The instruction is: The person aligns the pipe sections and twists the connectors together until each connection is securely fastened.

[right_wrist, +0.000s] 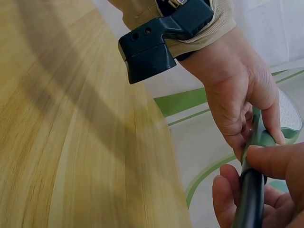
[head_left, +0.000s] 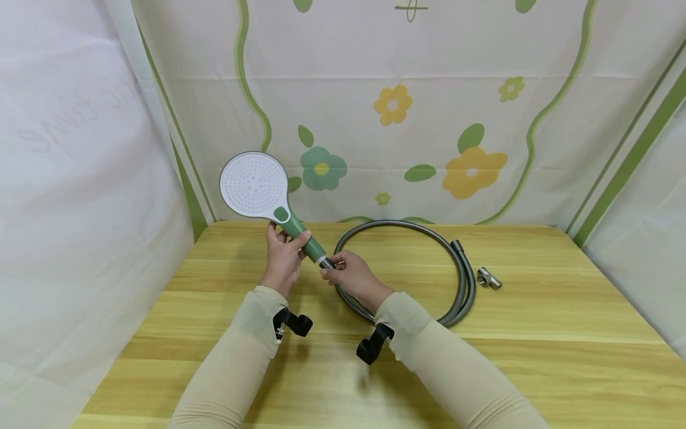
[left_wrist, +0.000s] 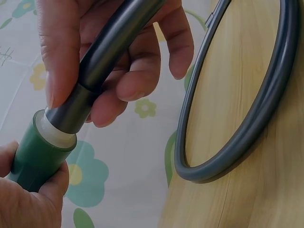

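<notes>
A green hand shower, with its round white spray face toward me, is tilted above the table's left half. My left hand grips its green handle. At the handle's lower end, my right hand pinches the dark grey end sleeve of a shower hose between thumb and fingers. This sleeve sits against the white collar of the handle, in line with it; part of the collar still shows. From there the hose runs back past my right fingers and lies coiled on the table.
A small metal T-shaped fitting lies right of the coil. The hose's other end rests on the coil's right side. Wrist camera mounts jut from both sleeves. A flowered cloth backdrop rises behind the wooden table.
</notes>
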Demonstrator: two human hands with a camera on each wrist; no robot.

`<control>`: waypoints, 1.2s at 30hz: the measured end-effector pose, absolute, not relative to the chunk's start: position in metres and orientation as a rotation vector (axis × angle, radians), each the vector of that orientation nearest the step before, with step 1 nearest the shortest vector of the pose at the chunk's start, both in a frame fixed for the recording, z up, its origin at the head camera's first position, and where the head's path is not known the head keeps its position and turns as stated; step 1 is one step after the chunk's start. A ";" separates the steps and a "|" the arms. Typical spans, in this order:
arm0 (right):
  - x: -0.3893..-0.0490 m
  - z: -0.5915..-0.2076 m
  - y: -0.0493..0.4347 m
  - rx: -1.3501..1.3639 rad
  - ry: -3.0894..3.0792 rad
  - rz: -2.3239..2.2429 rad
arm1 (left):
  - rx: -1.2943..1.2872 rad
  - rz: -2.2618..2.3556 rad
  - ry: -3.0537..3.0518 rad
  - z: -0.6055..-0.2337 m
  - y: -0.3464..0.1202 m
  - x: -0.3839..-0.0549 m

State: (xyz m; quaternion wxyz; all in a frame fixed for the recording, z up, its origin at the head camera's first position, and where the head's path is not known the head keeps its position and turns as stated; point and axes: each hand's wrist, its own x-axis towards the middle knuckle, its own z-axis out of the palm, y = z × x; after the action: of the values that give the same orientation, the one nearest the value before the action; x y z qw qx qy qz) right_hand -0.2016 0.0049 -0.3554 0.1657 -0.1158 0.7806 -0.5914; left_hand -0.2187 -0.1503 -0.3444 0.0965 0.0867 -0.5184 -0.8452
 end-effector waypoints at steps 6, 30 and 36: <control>-0.202 -0.356 0.006 -0.352 2.303 -1.650 | 0.247 -2.506 -1.537 -0.344 -0.150 -0.218; -0.201 -0.351 0.006 -0.277 2.220 -1.724 | 0.261 -2.495 -1.555 -0.347 -0.152 -0.221; -0.201 -0.352 0.005 -0.292 2.210 -1.744 | 0.273 -2.499 -1.552 -0.345 -0.151 -0.220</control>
State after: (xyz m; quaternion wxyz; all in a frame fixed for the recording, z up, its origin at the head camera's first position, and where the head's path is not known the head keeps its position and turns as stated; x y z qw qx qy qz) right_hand -0.2011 0.0052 -0.3521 0.1551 -0.1020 0.7715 -0.6086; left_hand -0.2203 -0.1514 -0.3454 0.0933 0.0918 -0.5229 -0.8423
